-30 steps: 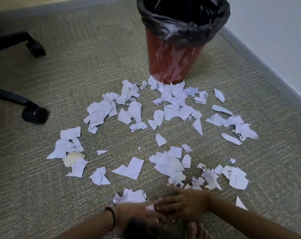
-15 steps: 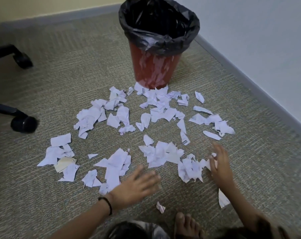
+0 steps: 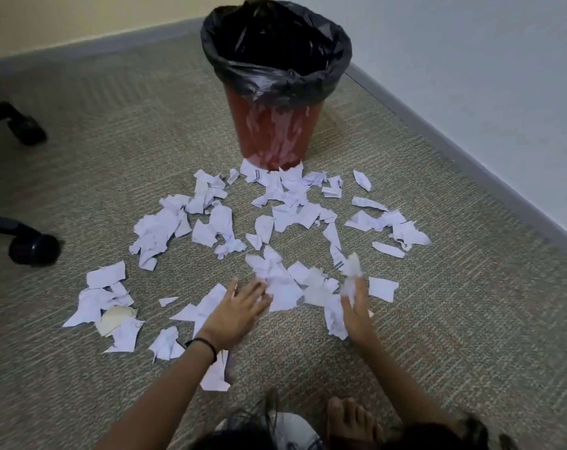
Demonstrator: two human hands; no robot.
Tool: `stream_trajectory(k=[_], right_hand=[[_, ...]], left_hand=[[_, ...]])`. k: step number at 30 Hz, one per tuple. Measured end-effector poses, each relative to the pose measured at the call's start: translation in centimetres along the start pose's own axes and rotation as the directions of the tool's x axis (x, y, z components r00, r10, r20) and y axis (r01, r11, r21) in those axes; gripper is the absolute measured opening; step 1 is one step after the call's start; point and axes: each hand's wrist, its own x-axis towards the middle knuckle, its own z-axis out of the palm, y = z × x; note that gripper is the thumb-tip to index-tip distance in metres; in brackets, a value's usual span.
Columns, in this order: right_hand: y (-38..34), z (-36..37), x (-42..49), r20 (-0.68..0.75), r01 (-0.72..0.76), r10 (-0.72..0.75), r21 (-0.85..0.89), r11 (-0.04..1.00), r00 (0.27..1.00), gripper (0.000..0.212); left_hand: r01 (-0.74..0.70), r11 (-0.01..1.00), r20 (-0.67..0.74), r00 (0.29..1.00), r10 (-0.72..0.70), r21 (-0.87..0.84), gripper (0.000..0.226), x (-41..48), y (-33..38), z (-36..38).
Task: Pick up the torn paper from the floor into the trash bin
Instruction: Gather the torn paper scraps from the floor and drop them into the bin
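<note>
Head view: left hand and right hand, fingers straight and gripping nothing, flank heaped torn paper; trash bin stands beyond.

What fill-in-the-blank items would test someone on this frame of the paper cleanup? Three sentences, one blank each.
1. The red trash bin is lined with a ____ plastic bag.
2. A dark wristband is worn on the person's ____ arm.
3. The chair castors stand to the ____ of the torn paper on the carpet.

Missing words: black; left; left
</note>
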Motion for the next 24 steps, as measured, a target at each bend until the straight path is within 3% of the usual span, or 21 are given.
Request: stream_trajectory(k=[2, 5, 7, 10, 13, 15, 18, 21, 24], right_hand=[[-3.0, -0.2, 0.3, 0.141, 0.025, -0.040, 0.105, 0.994, 0.989, 0.051], [-6.8, -2.6, 0.9, 0.151, 0.066, -0.082, 0.109, 0.992, 0.985, 0.044], [-8.7, -4.8, 1.5, 0.148, 0.072, -0.070, -0.008, 0.997, 0.986, 0.039], [-10.2, -7.9, 2.0, 0.283, 0.084, -0.011, -0.247, 0.965, 0.959, 0.033], [-10.8, -9.6, 2.3, 0.433, 0.191, 0.082, -0.549, 0.814, 0.898, 0.041], [-11.0, -10.1, 2.2, 0.491, 0.273, 0.136, -0.669, 0.691, 0.861, 0.047], [-10.5, -10.2, 2.5, 0.504, 0.309, 0.176, -0.732, 0.607, 0.846, 0.053], [-9.0, -8.4, 3.4, 0.519, 0.332, 0.164, -0.726, 0.602, 0.839, 0.059], [-6.5, -5.7, 4.0, 0.643, 0.470, 0.142, -0.676, 0.568, 0.753, 0.085]], left_hand=[[0.081, 0.996, -0.010, 0.997, -0.081, -0.027, 0.058, -0.7, -2.2, -0.9], [0.212, 0.975, -0.010, 0.977, -0.213, -0.064, 0.073, -2.6, -4.4, -2.8], [0.281, 0.948, 0.039, 0.960, -0.278, -0.149, 0.078, -3.6, -5.3, -3.2], [0.339, 0.873, 0.139, 0.941, -0.310, -0.349, 0.084, -5.8, -6.2, -3.3], [0.443, 0.730, 0.292, 0.896, -0.336, -0.520, 0.066, -8.7, -5.8, -3.2], [0.510, 0.666, 0.301, 0.860, -0.412, -0.544, 0.058, -10.4, -6.1, -3.0], [0.540, 0.665, 0.352, 0.841, -0.411, -0.515, 0.060, -11.3, -7.2, -2.9], [0.502, 0.709, 0.321, 0.864, -0.387, -0.496, 0.059, -10.4, -7.8, -2.6], [0.416, 0.744, 0.274, 0.908, -0.316, -0.522, 0.061, -9.1, -6.9, -2.3]])
